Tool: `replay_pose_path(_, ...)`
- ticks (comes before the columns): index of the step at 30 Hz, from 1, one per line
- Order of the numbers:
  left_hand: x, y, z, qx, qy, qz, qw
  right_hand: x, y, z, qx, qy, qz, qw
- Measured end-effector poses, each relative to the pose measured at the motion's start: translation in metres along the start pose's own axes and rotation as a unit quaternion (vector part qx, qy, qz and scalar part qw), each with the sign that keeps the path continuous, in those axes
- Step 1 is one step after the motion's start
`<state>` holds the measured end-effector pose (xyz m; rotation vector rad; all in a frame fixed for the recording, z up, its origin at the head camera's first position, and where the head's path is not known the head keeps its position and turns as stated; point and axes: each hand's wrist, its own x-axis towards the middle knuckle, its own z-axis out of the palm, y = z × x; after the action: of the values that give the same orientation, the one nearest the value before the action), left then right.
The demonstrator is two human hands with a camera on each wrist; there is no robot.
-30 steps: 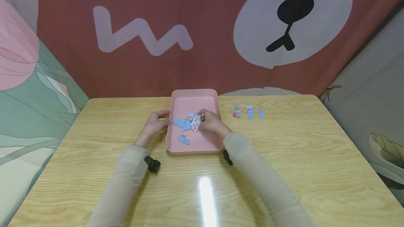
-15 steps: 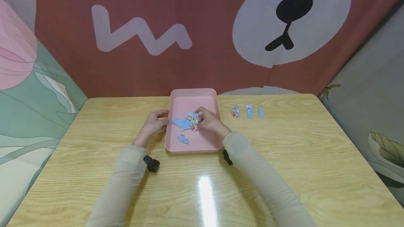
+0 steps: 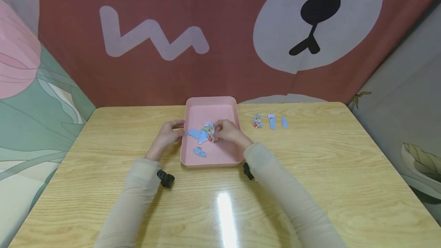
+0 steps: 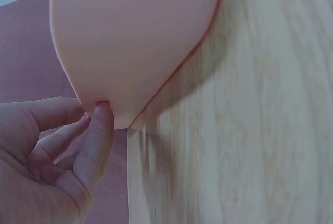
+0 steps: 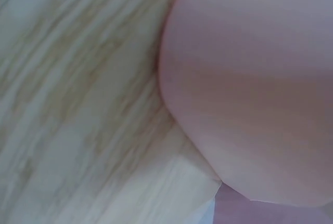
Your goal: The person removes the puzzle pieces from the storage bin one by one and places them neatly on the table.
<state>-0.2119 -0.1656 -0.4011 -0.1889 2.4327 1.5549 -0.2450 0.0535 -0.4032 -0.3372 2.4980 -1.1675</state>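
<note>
Over the pink tray [image 3: 228,160], my right hand [image 3: 228,130] pinches a puzzle piece [image 3: 211,133] with a multicoloured pattern. That piece overlaps several blue puzzle pieces [image 3: 202,137] in the middle of the tray; how they lie under it is partly hidden. Nearer the tray's front lies a separate blue puzzle piece [image 3: 200,152]. My left hand [image 3: 169,136] grips the tray's left side. In the left wrist view, the thumb [image 4: 96,146] presses the outer wall while the fingers reach the rim. The right wrist view shows only the tray wall [image 5: 244,104] and tabletop, not the hand.
Right of the tray, a colourful puzzle piece [image 3: 257,121], a blue piece with a pale top [image 3: 271,121] and a narrow blue piece [image 3: 284,122] lie in a row on the wooden table [image 3: 327,156]. A printed cloth [image 3: 227,72] hangs behind the table.
The puzzle piece in my right hand has turned and shifted slightly left, over the blue pieces. My left hand keeps its hold on the tray.
</note>
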Motion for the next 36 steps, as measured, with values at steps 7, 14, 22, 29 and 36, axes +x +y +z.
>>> replay_pose_path(7,-0.001,0.000,0.000,0.005,0.003,-0.001,1.0000,0.003,0.001,-0.003,0.049,0.001,0.010,0.9988)
replay_pose_path(14,-0.001,0.001,0.001,0.004,0.003,-0.001,1.0000,-0.002,0.001,-0.017,0.076,0.012,-0.018,0.9969)
replay_pose_path(22,0.000,0.000,0.000,0.004,0.003,0.001,1.0000,-0.009,0.005,-0.040,0.109,0.002,0.028,0.9937)
replay_pose_path(29,0.000,0.000,0.001,0.006,0.005,-0.007,0.9999,-0.015,0.015,-0.062,0.116,0.013,0.035,0.9926)
replay_pose_path(36,0.001,0.000,0.001,-0.002,0.002,-0.006,1.0000,-0.024,0.034,-0.085,0.118,0.025,0.044,0.9917)
